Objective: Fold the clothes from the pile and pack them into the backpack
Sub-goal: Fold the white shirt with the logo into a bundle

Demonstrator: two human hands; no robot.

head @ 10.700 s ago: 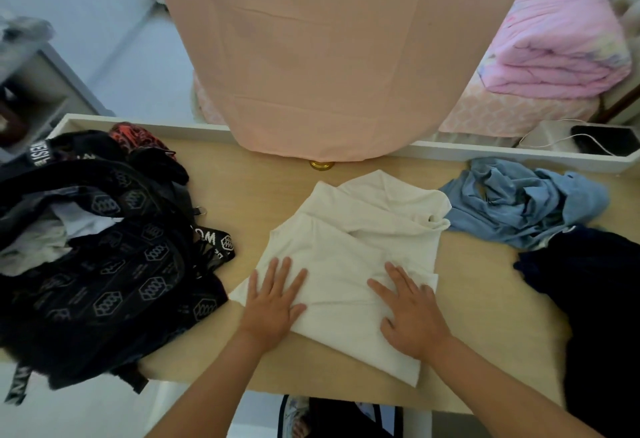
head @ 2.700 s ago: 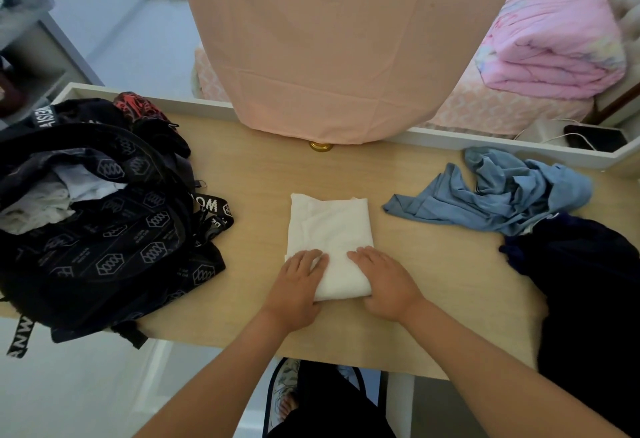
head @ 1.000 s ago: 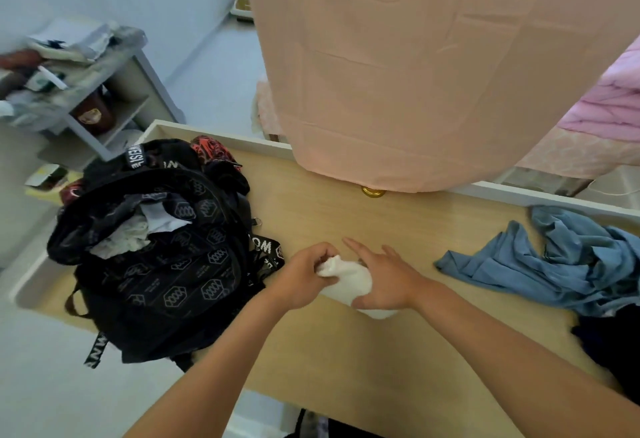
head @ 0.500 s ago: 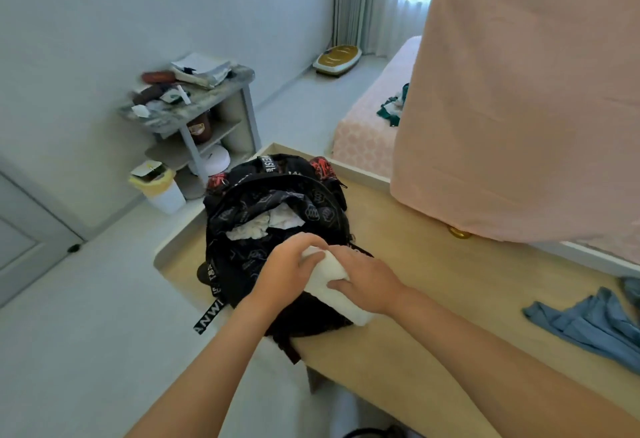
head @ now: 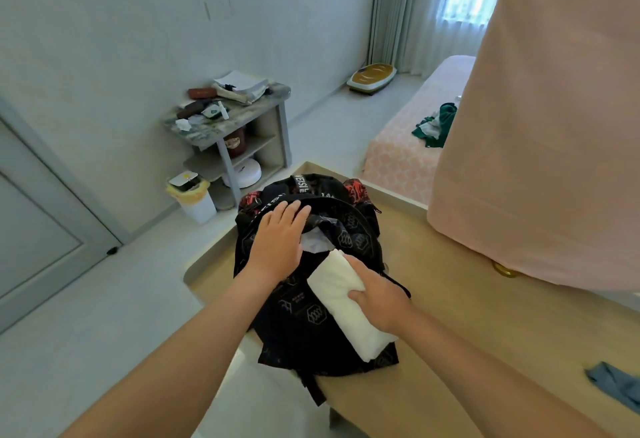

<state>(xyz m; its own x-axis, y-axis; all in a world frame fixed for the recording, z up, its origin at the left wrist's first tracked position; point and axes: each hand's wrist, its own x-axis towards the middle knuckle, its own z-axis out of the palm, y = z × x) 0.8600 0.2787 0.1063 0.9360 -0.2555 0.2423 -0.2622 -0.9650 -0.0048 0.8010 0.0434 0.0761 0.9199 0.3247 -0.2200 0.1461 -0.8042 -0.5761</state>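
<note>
Backpack [head: 298,316], black w/ hexagon logos, strap [head: 300,184] reading "WEISL", lies on table [head: 433,299]. L hand [head: 280,240] rests flat, fingers straight, at its open top. R hand [head: 379,295] grips folded white cloth [head: 341,302] over bag's front.

Obs, head cam. L hand [head: 280,241] & R hand [head: 381,299] are both showing bare: backs, knuckles and wrists uncovered. L forearm [head: 194,340] is running uncovered from wrist to bottom-left frame edge; R forearm [head: 485,365] is doing the same to bottom-right edge. Upper arms are sitting outside frame, so can't tell what's being worn higher up. Both arms are looking smooth and rounded, and are bulging wider twd the lens (wide-angle distortion). Nails on L fingers [head: 294,209] are reading as short, approx.; too blurred to confirm. R-hand nails are facing away from cam.
</note>
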